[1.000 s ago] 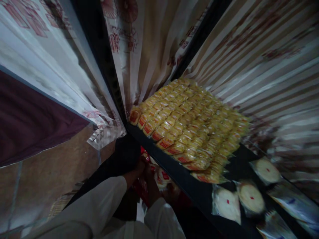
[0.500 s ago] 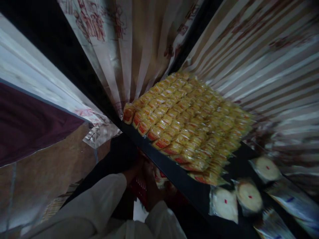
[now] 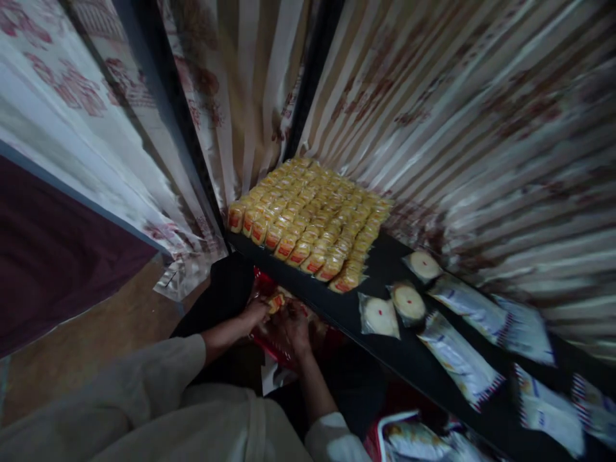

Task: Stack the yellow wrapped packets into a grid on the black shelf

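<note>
My left hand [image 3: 254, 312] and my right hand [image 3: 291, 326] are down in a red basket [image 3: 269, 350] below a black shelf [image 3: 385, 350]. Both hands close around a small yellow-and-red packet [image 3: 276, 301] held between them. More packets lie in the basket under my hands, dim and hard to make out. On the shelf above, many of the same yellow packets [image 3: 308, 221] stand packed in tight rows, their red ends facing me.
Round white cakes in clear wrap [image 3: 408, 301] and long white bags [image 3: 457, 356] lie on the shelf to the right. Patterned wrapped goods hang behind. A second basket with bags [image 3: 414, 439] sits at the bottom right. Brown floor [image 3: 96, 340] lies left.
The view has swung and pulled back, showing more of the shelf to the right. My hands have risen slightly in the basket and now hold a packet between them.
</note>
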The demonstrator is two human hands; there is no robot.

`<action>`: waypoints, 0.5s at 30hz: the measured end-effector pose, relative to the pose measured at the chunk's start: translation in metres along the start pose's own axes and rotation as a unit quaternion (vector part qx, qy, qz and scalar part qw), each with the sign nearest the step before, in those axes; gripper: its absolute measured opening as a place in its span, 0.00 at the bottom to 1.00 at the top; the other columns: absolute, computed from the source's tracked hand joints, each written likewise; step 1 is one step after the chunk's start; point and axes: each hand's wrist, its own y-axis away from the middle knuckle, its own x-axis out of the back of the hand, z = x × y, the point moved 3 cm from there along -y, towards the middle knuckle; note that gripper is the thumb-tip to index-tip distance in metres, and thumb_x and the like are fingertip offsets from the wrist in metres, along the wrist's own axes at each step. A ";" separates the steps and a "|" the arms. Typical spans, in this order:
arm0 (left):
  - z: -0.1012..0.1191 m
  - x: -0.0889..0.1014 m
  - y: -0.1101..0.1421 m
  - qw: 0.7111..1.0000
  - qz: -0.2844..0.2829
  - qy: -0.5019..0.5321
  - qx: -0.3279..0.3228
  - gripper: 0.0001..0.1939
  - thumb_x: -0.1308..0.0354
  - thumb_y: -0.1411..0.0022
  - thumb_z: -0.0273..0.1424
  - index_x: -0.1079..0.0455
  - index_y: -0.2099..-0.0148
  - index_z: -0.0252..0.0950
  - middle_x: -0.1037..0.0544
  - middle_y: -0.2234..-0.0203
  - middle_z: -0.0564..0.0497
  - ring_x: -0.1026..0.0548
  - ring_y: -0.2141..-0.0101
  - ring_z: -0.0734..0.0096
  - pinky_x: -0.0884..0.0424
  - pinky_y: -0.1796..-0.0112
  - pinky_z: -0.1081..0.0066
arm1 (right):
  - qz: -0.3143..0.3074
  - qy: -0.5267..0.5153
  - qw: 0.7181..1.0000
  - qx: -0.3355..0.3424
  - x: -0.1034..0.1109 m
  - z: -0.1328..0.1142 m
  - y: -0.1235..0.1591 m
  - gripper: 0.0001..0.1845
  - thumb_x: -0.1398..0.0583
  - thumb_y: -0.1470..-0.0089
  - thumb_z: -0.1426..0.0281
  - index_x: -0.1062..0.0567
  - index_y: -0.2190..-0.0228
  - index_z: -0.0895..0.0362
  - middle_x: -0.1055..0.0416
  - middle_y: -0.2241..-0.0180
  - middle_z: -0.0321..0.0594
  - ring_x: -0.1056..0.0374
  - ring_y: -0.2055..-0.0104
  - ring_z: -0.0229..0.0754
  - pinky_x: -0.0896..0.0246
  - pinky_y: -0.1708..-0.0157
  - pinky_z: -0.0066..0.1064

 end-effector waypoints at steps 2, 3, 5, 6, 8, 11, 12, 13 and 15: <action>0.004 0.008 0.011 1.000 -0.002 -0.011 -0.012 0.08 0.46 0.44 0.26 0.32 0.60 0.34 0.28 0.78 0.55 0.33 0.81 0.80 0.38 0.80 0.80 | -0.014 0.035 0.999 -0.009 0.011 -0.005 0.009 0.15 0.45 0.49 0.66 0.25 0.62 0.59 0.26 0.63 0.47 0.30 0.63 0.44 0.34 0.61 0.37; 0.007 0.012 0.017 0.999 -0.006 -0.026 -0.021 0.09 0.46 0.44 0.26 0.32 0.59 0.34 0.29 0.79 0.56 0.34 0.83 0.80 0.39 0.81 0.80 | -0.021 0.050 0.999 -0.004 0.017 -0.010 0.013 0.14 0.45 0.49 0.66 0.25 0.62 0.59 0.26 0.62 0.48 0.30 0.62 0.45 0.35 0.60 0.38; 0.014 0.019 0.027 0.995 -0.031 -0.079 -0.045 0.12 0.45 0.46 0.27 0.32 0.57 0.34 0.30 0.82 0.57 0.35 0.85 0.80 0.40 0.82 0.80 | -0.026 0.080 0.996 0.026 0.026 -0.023 0.022 0.13 0.44 0.49 0.67 0.24 0.63 0.57 0.27 0.61 0.47 0.30 0.61 0.46 0.35 0.59 0.38; 0.019 0.022 0.032 0.990 -0.050 -0.116 -0.061 0.12 0.45 0.47 0.28 0.31 0.58 0.35 0.30 0.83 0.58 0.35 0.86 0.79 0.41 0.83 0.80 | -0.024 0.093 0.994 0.045 0.031 -0.031 0.026 0.13 0.44 0.49 0.67 0.24 0.63 0.57 0.27 0.61 0.47 0.30 0.60 0.46 0.35 0.59 0.38; 0.032 0.024 0.044 0.971 -0.092 -0.193 -0.102 0.12 0.45 0.48 0.28 0.28 0.59 0.37 0.30 0.84 0.58 0.35 0.86 0.78 0.41 0.83 0.80 | -0.023 0.105 0.991 0.084 0.040 -0.046 0.034 0.13 0.44 0.49 0.68 0.25 0.61 0.55 0.28 0.60 0.46 0.31 0.59 0.46 0.35 0.58 0.38; 0.059 0.021 0.062 0.927 -0.119 -0.295 -0.199 0.12 0.44 0.52 0.27 0.25 0.63 0.42 0.28 0.83 0.57 0.31 0.81 0.75 0.38 0.79 0.79 | -0.040 0.101 0.986 0.128 0.051 -0.063 0.043 0.16 0.44 0.48 0.70 0.27 0.56 0.53 0.29 0.56 0.44 0.31 0.56 0.44 0.35 0.56 0.37; 0.069 0.018 0.068 0.908 -0.117 -0.323 -0.239 0.12 0.44 0.53 0.26 0.24 0.65 0.42 0.26 0.81 0.56 0.29 0.78 0.73 0.36 0.75 0.78 | -0.052 0.098 0.984 0.137 0.055 -0.067 0.045 0.18 0.44 0.48 0.71 0.28 0.55 0.53 0.29 0.55 0.44 0.31 0.55 0.44 0.35 0.55 0.36; 0.079 0.013 0.074 0.889 -0.113 -0.348 -0.276 0.13 0.44 0.55 0.25 0.24 0.66 0.43 0.25 0.78 0.56 0.28 0.74 0.71 0.34 0.72 0.77 | -0.063 0.098 0.983 0.142 0.058 -0.069 0.047 0.19 0.44 0.48 0.71 0.29 0.53 0.53 0.29 0.54 0.43 0.31 0.54 0.44 0.35 0.54 0.36; 0.094 0.003 0.084 0.852 -0.110 -0.387 -0.335 0.14 0.44 0.56 0.23 0.24 0.67 0.43 0.23 0.73 0.54 0.27 0.68 0.67 0.33 0.65 0.75 | -0.073 0.098 0.982 0.142 0.066 -0.072 0.048 0.22 0.44 0.48 0.72 0.31 0.51 0.53 0.28 0.54 0.43 0.31 0.54 0.45 0.35 0.54 0.36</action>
